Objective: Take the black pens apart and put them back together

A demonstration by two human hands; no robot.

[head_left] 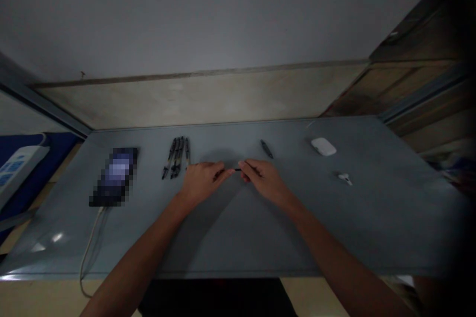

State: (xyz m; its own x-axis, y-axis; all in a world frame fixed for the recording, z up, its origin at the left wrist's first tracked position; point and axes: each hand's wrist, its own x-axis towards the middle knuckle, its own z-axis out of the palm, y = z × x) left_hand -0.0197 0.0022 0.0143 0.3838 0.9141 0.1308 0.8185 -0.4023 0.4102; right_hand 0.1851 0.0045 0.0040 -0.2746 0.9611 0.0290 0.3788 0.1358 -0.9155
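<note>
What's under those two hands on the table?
A thin black pen part stretches between the left hand and right hand, its ends covered by the fingers. Below lies the grey tabletop, hidden directly beneath the palms.

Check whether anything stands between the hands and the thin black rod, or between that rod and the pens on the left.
Nothing stands between them: the left hand and right hand both touch the thin black rod. Toward the row of pens, only the left hand itself lies in the way.
</note>
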